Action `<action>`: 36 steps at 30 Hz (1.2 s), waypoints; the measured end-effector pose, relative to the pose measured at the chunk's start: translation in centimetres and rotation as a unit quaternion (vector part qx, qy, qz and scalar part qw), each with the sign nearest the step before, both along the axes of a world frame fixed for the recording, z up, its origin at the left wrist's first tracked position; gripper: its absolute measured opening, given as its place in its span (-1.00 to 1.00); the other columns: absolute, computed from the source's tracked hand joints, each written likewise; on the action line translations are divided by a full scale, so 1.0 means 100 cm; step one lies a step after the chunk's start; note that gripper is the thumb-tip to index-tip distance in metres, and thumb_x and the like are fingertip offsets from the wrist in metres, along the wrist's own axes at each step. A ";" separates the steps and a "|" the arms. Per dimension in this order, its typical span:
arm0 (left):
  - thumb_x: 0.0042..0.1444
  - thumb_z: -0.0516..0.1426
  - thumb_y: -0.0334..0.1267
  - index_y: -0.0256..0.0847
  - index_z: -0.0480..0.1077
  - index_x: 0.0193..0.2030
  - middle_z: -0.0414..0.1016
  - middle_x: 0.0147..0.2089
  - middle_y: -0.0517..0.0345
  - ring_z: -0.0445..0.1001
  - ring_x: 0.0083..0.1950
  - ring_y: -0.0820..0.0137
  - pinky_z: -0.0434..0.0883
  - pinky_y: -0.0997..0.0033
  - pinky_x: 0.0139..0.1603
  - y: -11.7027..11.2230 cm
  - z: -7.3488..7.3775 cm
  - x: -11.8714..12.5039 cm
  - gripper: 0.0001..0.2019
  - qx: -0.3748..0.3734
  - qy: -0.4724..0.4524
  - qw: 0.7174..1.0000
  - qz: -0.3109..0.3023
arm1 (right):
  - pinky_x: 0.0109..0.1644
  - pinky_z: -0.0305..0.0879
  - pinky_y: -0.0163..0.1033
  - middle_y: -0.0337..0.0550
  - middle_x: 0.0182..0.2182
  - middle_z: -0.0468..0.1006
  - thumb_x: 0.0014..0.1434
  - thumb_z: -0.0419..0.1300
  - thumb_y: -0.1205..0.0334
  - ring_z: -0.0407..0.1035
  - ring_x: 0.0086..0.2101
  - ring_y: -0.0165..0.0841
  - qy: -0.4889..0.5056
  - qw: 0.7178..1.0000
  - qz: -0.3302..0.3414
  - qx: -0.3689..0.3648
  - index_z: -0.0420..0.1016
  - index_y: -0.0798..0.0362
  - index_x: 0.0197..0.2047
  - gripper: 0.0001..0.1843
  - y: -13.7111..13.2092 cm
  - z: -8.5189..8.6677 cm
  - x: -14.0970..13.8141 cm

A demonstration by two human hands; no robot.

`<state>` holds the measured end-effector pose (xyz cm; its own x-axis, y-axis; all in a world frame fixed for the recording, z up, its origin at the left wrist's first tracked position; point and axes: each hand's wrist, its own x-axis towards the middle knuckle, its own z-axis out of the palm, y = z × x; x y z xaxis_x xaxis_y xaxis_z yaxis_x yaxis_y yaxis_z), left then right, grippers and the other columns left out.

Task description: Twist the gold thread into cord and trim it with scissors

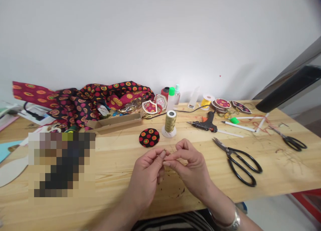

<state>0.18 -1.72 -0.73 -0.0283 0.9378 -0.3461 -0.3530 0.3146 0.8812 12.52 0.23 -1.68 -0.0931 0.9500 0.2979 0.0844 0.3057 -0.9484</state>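
My left hand [147, 174] and my right hand [192, 167] meet above the front of the table, fingertips almost touching. Thumb and forefinger are pinched together on each hand. Whatever lies between them is too small and thin to make out; faint fine strands show just behind the fingers. A spool of gold thread [171, 122] stands upright just beyond my hands. Left of it lies a round black fabric-covered disc [149, 138] with red and yellow patterns. Black-handled scissors [235, 160] lie open to the right of my right hand.
A glue gun [205, 124] lies behind the scissors, its cord running left. Farther right are a white pen [238, 126] and smaller scissors [292, 140]. Patterned cloth [82, 100] is heaped back left behind an open cardboard box [117, 123]. Bottles [171, 100] stand near the wall.
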 end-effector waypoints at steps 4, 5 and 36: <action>0.02 0.21 -0.18 -0.24 0.48 -0.39 0.21 -0.63 0.34 0.02 -0.66 0.63 -0.01 0.62 -0.67 0.000 0.000 0.000 -0.84 0.025 0.029 0.999 -0.004 | -0.28 0.26 -0.26 -0.28 -0.47 0.20 -0.04 0.32 0.40 0.19 -0.35 -0.39 -0.001 1.000 -0.011 -0.005 0.62 -0.11 -0.43 -0.83 -0.002 0.001 -0.001; 0.02 0.21 -0.17 -0.24 0.48 -0.40 0.21 -0.63 0.33 0.03 -0.65 0.62 0.00 0.62 -0.66 0.000 0.000 0.000 -0.84 0.029 0.036 0.999 -0.006 | -0.28 0.27 -0.26 -0.27 -0.47 0.21 -0.04 0.31 0.40 0.19 -0.35 -0.38 -0.003 1.000 -0.013 -0.005 0.62 -0.11 -0.43 -0.83 -0.003 0.002 -0.001; 0.04 0.20 -0.18 -0.25 0.49 -0.38 0.24 -0.67 0.31 0.07 -0.64 0.61 -0.03 0.59 -0.65 -0.004 0.000 -0.001 -0.83 0.024 0.060 0.997 -0.035 | -0.19 0.28 -0.25 -0.20 -0.35 0.34 0.12 0.19 0.40 0.30 -0.26 -0.36 -0.125 0.989 0.009 0.081 0.48 0.01 -0.39 -0.89 0.004 0.009 0.014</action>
